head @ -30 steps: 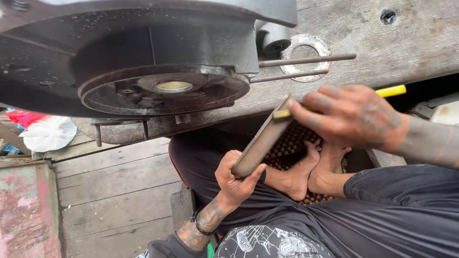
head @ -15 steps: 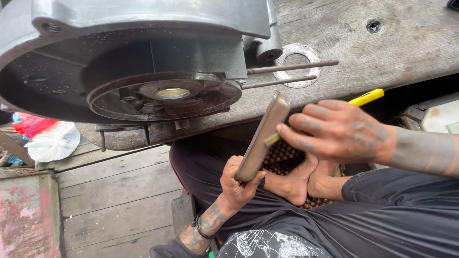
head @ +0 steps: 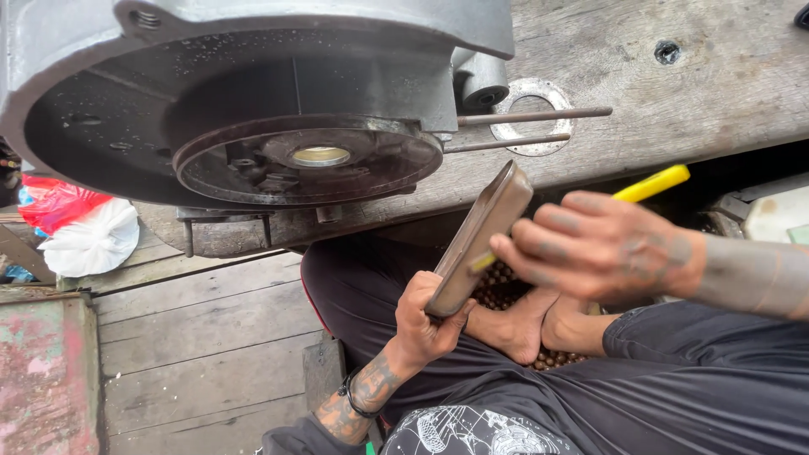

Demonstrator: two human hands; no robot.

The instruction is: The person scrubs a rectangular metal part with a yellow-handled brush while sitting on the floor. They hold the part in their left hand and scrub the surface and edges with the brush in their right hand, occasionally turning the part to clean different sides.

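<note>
My left hand point(head: 424, 320) grips the lower end of a flat, rounded brown metal bar point(head: 479, 238), tilted up to the right over my lap. My right hand point(head: 595, 245) holds a yellow-handled tool point(head: 650, 183) against the bar's right edge, fingers closed round it; its tip shows as a yellow sliver at the bar. Just above, a big dark engine casing point(head: 253, 109) with a round flange and brass-coloured centre lies on a wooden bench point(head: 699, 93).
Two thin studs point(head: 535, 114) stick out right from the casing over a flat metal ring point(head: 533, 101). My crossed legs and bare feet point(head: 522, 316) rest on a beaded mat. Plank floor, a red and a white bag point(head: 84, 232) lie left.
My right hand has slid the yellow tool down along the bar's edge, from its top end towards the middle. The left hand keeps its grip; the view shifted slightly.
</note>
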